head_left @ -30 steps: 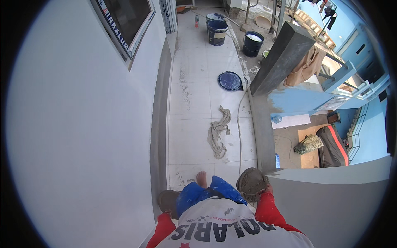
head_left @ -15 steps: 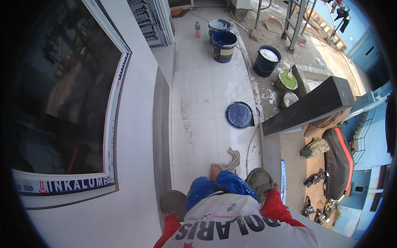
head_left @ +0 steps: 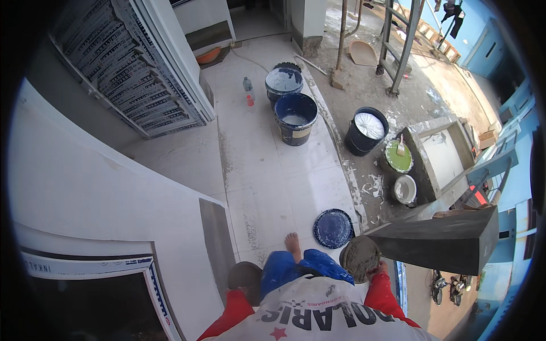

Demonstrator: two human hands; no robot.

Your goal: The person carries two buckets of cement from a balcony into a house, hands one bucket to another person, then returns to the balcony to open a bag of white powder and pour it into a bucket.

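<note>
While rough grey mortar (head_left: 360, 256) fills the round container (head_left: 343, 262) at R hip, R hand (head_left: 379, 269) pinches its rim w/ curled fingers, arm low; L sleeve (head_left: 236, 308) drops beside dark round pail (head_left: 243, 274), L fingers hidden, can't tell state. Blue plastic lid (head_left: 333, 228) flat on tiles (head_left: 264, 210) ahead; grey pillar (head_left: 443, 236) juts in R.

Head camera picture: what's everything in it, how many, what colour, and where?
Buckets: at least 2, dark blue, ahead
Bottle: 1, clear and red, beside them
Black bucket: 1, black, right
Small pot: 1, green inside, right
White pot: 1, white, nearer
Ladder: 1, grey, top right
Pillar: 1, dark grey, right
Window: 1, dark, lower left
Lid: 1, blue, floor ahead
Left tub: 1, dark grey, lower middle
Right tub: 1, brownish, near lid
Foot: 1, bare, on tiles
Right hand: 1, red-sleeved, holding right tub
Left hand: cannot make out
</note>
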